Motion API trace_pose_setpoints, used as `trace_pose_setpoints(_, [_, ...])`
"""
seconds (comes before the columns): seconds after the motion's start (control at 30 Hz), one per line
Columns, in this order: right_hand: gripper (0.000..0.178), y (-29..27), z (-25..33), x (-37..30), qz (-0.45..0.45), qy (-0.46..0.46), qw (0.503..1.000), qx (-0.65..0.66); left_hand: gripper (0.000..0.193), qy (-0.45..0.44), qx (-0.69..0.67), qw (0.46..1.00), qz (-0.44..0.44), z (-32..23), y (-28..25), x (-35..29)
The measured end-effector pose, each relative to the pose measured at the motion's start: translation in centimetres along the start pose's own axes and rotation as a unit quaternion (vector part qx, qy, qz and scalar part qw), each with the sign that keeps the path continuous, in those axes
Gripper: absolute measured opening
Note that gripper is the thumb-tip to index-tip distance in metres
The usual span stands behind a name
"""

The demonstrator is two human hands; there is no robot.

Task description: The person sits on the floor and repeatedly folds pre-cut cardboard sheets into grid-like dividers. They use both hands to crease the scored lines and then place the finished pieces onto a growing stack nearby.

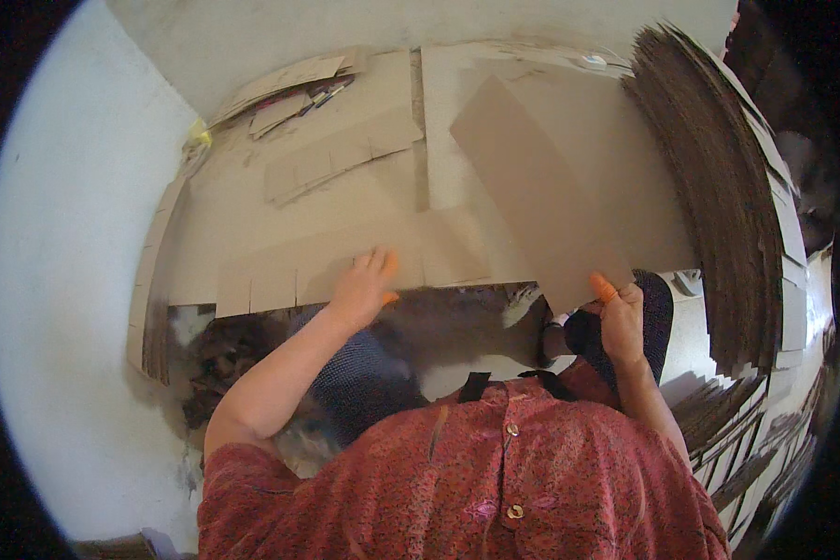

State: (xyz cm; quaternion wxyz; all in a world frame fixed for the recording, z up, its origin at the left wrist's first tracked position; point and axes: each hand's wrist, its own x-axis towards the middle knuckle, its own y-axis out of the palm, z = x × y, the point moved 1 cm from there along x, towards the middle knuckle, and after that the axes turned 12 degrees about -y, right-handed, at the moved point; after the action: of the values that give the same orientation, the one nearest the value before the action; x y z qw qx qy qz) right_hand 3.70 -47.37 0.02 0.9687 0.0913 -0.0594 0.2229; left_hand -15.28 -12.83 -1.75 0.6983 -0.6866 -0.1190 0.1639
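While the left hand [364,285] lies flat with fingers spread on a notched cardboard sheet [345,257] at the centre of the frame, the right hand [619,313] pinches the lower corner of a plain rectangular cardboard piece [541,201], which slants up toward the upper middle. Both thumbs wear orange tips (rubber guards, by the look). Beneath lies a worktable [224,210] covered in more cardboard, with a few pens [322,93] at the upper left. A tall stack of cardboard blanks [719,177] curves down the right side, edges showing. Lower centre is the person's red patterned shirt [495,476].
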Motion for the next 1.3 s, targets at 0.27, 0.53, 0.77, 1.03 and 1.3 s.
trace_pose_setpoints(0.27, [0.014,1.5,2.3,-1.3,0.006,-0.141,0.989,-0.034,0.021,0.007,-0.07,0.997,-0.026,-0.4,-6.3,3.8])
trace_pose_setpoints(0.53, [0.011,4.3,5.6,-0.6,0.08,-0.316,0.919,-0.223,0.025,0.114,-0.132,0.985,0.0,-9.0,-11.5,5.2])
trace_pose_setpoints(0.77, [0.011,3.0,7.1,-0.5,0.048,-0.313,0.921,-0.227,0.019,0.052,-0.279,0.953,0.108,-11.9,-12.6,4.5])
trace_pose_setpoints(1.03, [0.008,2.4,7.6,-0.6,0.076,-0.299,0.917,-0.251,0.016,0.146,-0.082,0.986,0.022,-14.5,-12.4,2.0])
trace_pose_setpoints(1.3, [0.006,1.8,5.1,-0.3,0.15,-0.201,0.903,-0.349,0.019,0.136,-0.273,0.95,0.061,-14.7,-11.8,2.1])
